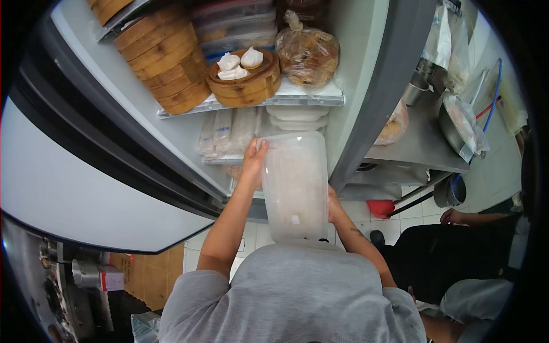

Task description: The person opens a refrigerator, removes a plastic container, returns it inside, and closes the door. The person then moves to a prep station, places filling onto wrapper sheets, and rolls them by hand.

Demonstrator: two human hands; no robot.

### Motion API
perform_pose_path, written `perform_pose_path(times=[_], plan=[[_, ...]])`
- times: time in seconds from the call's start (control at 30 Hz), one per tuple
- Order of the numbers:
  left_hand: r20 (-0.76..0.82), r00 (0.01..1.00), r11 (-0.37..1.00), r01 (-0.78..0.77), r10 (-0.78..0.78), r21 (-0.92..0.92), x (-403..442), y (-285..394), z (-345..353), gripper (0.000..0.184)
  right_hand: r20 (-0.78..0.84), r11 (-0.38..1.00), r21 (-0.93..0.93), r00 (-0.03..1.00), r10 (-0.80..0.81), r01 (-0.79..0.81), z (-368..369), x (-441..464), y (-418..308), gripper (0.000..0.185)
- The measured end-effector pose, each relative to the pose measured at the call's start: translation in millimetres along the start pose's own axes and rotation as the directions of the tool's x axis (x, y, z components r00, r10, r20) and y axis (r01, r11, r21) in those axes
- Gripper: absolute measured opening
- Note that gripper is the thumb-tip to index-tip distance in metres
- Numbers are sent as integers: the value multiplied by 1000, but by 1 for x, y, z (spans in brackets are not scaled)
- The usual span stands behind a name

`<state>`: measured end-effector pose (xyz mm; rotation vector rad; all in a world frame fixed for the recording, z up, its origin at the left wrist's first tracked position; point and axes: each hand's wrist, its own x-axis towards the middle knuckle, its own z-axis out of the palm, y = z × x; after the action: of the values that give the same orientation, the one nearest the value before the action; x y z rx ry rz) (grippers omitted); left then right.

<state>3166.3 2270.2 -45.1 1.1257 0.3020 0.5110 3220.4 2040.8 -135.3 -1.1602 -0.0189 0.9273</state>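
Observation:
A translucent white plastic container (295, 188) is held in front of my body, its far end reaching into the open fridge. My left hand (255, 155) grips its left side near the far end, thumb on top. On the right side, my right hand (334, 204) is closed on the container's edge, its fingers mostly hidden. Just beyond the container, flat white containers (297, 117) and long plastic-wrapped packs (226, 134) sit on a lower shelf. What the container holds cannot be made out clearly.
Above, the fridge shelf (309, 97) bears bamboo steamers (166, 68), one with white buns (251, 58), and a tied bag of brown food (309, 54). The open fridge door (86, 177) swings out left. A steel counter (417, 140) stands right. Another person in black (452, 257) is close at right.

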Motion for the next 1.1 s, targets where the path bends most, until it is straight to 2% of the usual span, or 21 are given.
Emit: perform_pose_path(times=[0.07, 0.17, 0.23, 0.33, 0.37, 0.4, 0.43, 0.47, 0.5, 0.6, 0.63, 0.7, 0.77, 0.87, 0.97, 1.1], plan=[[-10, 997, 996, -78, 79, 49, -2, 0, -4, 17, -27, 994, -58, 995, -98, 96, 2, 6, 6, 45], [-267, 963, 989, 17, 23, 147, -15, 31, -23, 17, -20, 982, -111, 988, -156, 153, 5, 9, 6, 41], [-424, 897, 991, -132, 122, 7, -28, 63, -40, 20, -25, 985, -101, 989, -145, 141, 6, 7, 4, 42], [-468, 852, 964, -266, 237, 3, -55, 96, -105, 25, -42, 990, -54, 991, -130, 128, 9, 4, 3, 45], [-569, 785, 951, -309, 244, -19, -64, 109, -110, 24, -41, 989, -46, 989, -142, 140, 8, 3, 4, 46], [-602, 754, 942, -335, 263, -9, -84, 122, -113, 16, -42, 988, -39, 987, -153, 151, 7, 2, 5, 47], [-570, 734, 916, -392, 370, 90, -103, 131, -121, 18, -38, 989, -32, 988, -149, 148, 8, 0, 4, 47], [-600, 630, 857, -470, 493, 210, -115, 141, -123, 17, -36, 989, -25, 989, -144, 143, 9, -3, 3, 47], [-608, 559, 805, -536, 563, 253, -126, 152, -133, 16, -35, 991, -19, 990, -137, 136, 9, -6, 4, 47], [-664, 353, 671, -675, 660, 307, -140, 178, -115, 22, -2, 994, 7, 994, -110, 110, 9, -12, 7, 48], [-666, 380, 668, -704, 642, 242, -136, 174, -125, 29, 4, 994, 34, 995, -102, 101, 9, -11, 8, 49], [-708, 533, 739, -673, 463, -23, -128, 151, -125, 31, 18, 992, 93, 996, -90, 88, 11, -10, 13, 50], [-747, 604, 849, -517, 277, -104, -124, 119, -106, 30, 4, 993, 104, 998, -61, 60, 16, -16, 9, 52], [-704, 700, 877, -408, 123, -253, -137, 94, -111, 32, -8, 993, 111, 1000, -29, 30, 21, -27, -1, 54], [-698, 688, 877, -441, 197, -188, -150, 109, -107, 31, -19, 991, 132, 999, -31, 33, 19, -29, -4, 56], [-673, 698, 788, -547, 244, -282, -143, 120, -81, 31, -7, 988, 146, 999, -41, 42, 20, -33, -3, 57]])
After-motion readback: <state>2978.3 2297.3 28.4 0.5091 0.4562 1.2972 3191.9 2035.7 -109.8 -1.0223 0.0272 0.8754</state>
